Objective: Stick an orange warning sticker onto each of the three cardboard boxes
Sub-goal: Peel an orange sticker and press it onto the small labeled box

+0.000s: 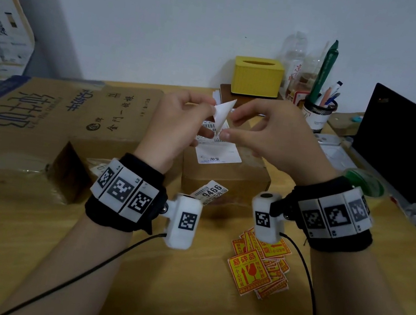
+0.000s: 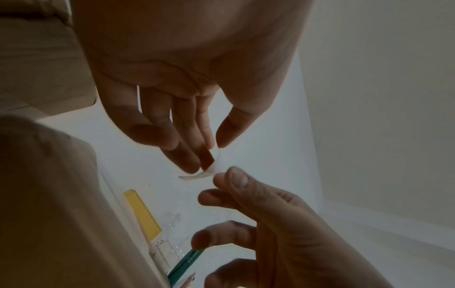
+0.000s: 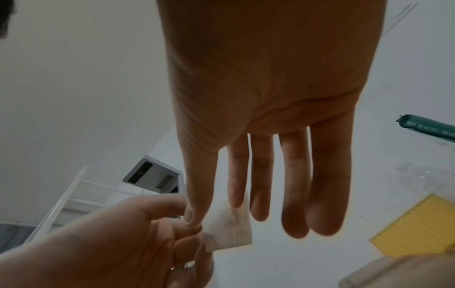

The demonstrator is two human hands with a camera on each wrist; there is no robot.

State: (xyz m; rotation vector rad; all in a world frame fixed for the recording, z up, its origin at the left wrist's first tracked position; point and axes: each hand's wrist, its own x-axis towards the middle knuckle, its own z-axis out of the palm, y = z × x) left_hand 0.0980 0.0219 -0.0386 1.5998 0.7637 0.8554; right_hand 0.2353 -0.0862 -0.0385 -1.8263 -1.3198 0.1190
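Both hands are raised over the small cardboard box (image 1: 226, 174). Between them is one sticker (image 1: 221, 114), showing its white side. My left hand (image 1: 205, 117) pinches its left edge with thumb and fingertips; in the left wrist view the left hand (image 2: 213, 154) nips the sticker (image 2: 211, 169). My right hand (image 1: 229, 126) pinches the other edge between thumb and forefinger, its other fingers straight, as the right hand (image 3: 214, 216) on the sticker (image 3: 229, 230) shows. A pile of orange stickers (image 1: 257, 266) lies on the table near me. The big box (image 1: 17, 116) and the middle box (image 1: 120, 116) stand to the left.
A yellow tissue box (image 1: 257, 76), a plastic bottle (image 1: 295, 54) and a mesh pen holder (image 1: 317, 113) stand at the back by the wall. A dark laptop screen (image 1: 406, 153) and a green tape roll (image 1: 363, 182) are at the right. A loose label (image 1: 212, 192) lies beside the small box.
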